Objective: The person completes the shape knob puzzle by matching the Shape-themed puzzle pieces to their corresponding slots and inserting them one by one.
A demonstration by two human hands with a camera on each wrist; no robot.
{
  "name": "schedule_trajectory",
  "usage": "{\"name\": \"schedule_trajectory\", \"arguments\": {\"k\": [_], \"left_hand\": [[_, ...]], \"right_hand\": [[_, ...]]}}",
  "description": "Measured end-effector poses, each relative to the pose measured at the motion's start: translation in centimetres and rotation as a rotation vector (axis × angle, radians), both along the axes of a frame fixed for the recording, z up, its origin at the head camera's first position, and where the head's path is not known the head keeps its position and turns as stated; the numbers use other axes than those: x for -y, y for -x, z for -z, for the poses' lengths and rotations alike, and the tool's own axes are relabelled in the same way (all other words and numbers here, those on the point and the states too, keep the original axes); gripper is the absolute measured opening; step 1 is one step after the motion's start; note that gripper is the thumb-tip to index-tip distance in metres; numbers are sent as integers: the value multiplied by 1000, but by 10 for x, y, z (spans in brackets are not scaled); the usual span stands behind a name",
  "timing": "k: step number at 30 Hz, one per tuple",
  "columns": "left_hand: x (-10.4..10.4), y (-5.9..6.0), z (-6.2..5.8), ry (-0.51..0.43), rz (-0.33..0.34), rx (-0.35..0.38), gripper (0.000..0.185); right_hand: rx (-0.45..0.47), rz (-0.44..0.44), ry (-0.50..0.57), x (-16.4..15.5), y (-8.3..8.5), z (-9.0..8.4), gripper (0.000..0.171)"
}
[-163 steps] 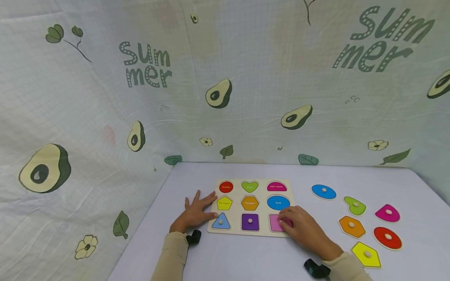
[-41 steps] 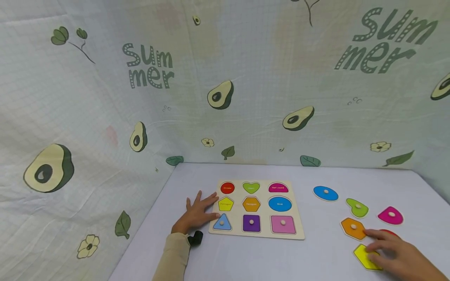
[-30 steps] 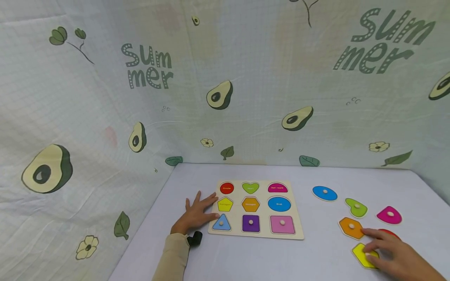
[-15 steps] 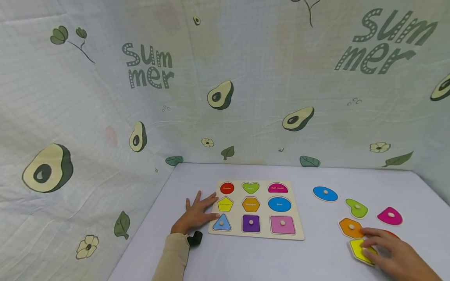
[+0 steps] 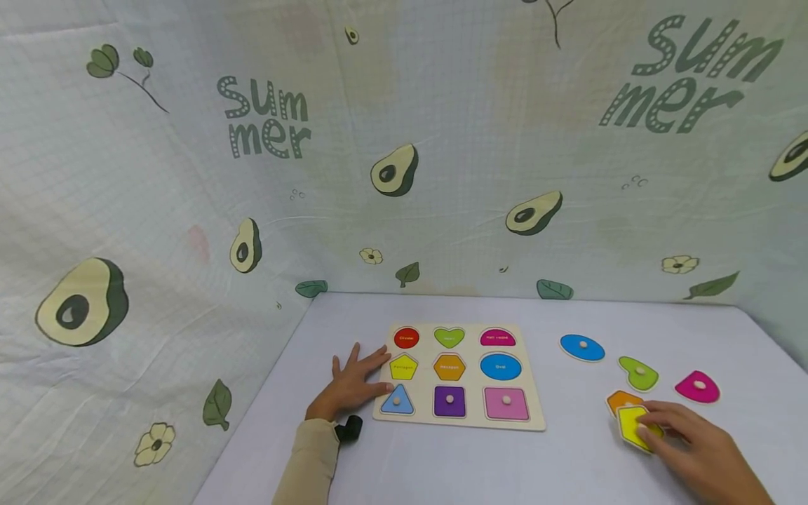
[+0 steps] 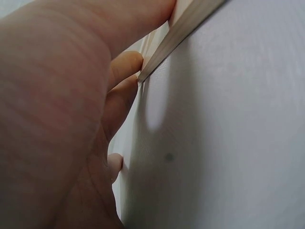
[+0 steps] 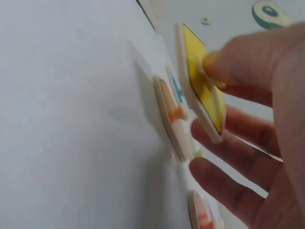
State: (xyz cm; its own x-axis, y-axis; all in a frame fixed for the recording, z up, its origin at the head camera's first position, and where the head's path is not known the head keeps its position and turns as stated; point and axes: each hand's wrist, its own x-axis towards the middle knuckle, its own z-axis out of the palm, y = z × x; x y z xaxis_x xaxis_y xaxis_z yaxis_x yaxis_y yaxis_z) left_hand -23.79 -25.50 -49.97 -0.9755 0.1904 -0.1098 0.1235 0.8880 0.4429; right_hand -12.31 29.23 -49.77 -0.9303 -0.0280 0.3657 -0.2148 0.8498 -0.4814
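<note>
The right hand [image 5: 694, 442] pinches the small wooden knob of the yellow pentagon piece [image 5: 633, 426] between thumb and fingertips, holding the flat, pale-edged plywood shape lifted off the table [image 5: 442, 470] and tilted, partly over the orange hexagon piece [image 5: 621, 400] that lies beneath it. In the right wrist view the yellow pentagon [image 7: 202, 81] stands clear above the orange one [image 7: 171, 114], its glossy painted face towards the fingers. The left hand [image 5: 353, 382] lies flat with fingers spread and relaxed, fingertips touching the left edge of the wooden puzzle board [image 5: 533, 421]. The board's bottom row holds a blue triangle [image 5: 396, 400], a purple square [image 5: 449, 400] and a pink square [image 5: 506, 402]; the six sockets above show painted shapes. A blue oval [image 5: 581, 346], a green heart [image 5: 638, 372] and a magenta half-round [image 5: 697, 386] lie loose on the smooth white tabletop. Wrinkled avocado-print cloth [image 5: 189, 175] hangs behind.
</note>
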Motion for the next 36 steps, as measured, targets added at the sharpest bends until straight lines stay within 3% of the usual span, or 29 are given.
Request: {"name": "schedule_trajectory", "arguments": {"k": [7, 14, 23, 36], "left_hand": [[0, 0, 1, -13, 5, -4, 76], [1, 0, 2, -3, 14, -2, 77], [2, -1, 1, 0, 2, 0, 77], [2, 1, 2, 14, -1, -4, 76]], "right_hand": [[-137, -42, 94, 16, 4, 1, 25], [-86, -8, 38, 30, 9, 1, 26], [-210, -66, 66, 43, 26, -2, 22], [-189, -82, 93, 68, 48, -5, 17]]}}
